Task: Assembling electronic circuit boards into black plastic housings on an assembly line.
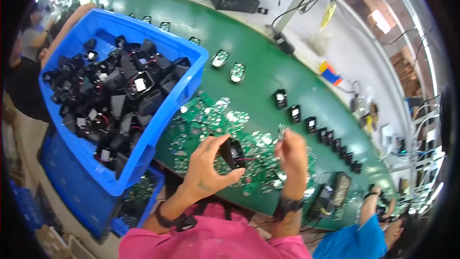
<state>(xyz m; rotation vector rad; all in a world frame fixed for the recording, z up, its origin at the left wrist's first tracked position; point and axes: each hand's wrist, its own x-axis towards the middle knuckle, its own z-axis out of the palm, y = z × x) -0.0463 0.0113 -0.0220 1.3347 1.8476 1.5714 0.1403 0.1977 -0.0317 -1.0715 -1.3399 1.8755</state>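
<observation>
My left hand (206, 168) grips a black plastic housing (233, 152), its hollow side facing up and to the right. A thin red wire (245, 159) sticks out of it toward my right hand. My right hand (291, 151) is raised over the board pile, fingers pinched on a small circuit board (281, 131) seen nearly edge-on. Under both hands lies a loose heap of green circuit boards (211, 117) on the green bench (258, 100).
At left, a blue bin (177, 100) is heaped with black housings (115, 79). Several housings (310, 124) form a line along the bench at right; others with boards in them (237, 73) stand beyond the pile. A black power unit (322, 201) sits near right. A blue-sleeved co-worker (357, 240) works at lower right.
</observation>
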